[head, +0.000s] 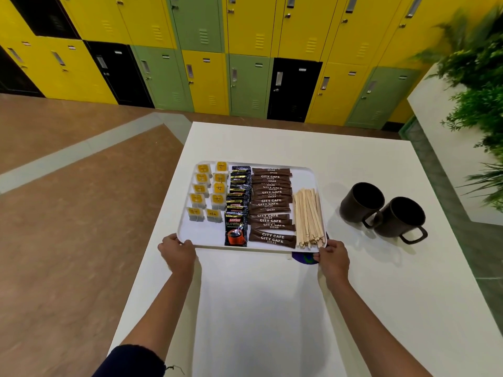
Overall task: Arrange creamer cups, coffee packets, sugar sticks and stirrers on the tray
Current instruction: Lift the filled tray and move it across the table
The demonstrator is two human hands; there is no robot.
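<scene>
A white tray (206, 235) lies on the white table. Across it run two columns of yellow-topped cups (208, 191), a column of black coffee packets (236, 208), a column of brown sugar sticks (270, 205) and a bundle of wooden stirrers (309, 217) at the right. My left hand (177, 253) grips the tray's near left corner. My right hand (333, 258) grips its near right corner. A small purple object (304, 259) shows under the tray's near right edge, partly hidden.
Two dark mugs (362, 202) (400, 217) stand on the table (258, 308) right of the tray, handles toward me. Coloured lockers (245, 50) line the far wall. A white planter with green plants (476, 85) is at the right. Brown floor lies left.
</scene>
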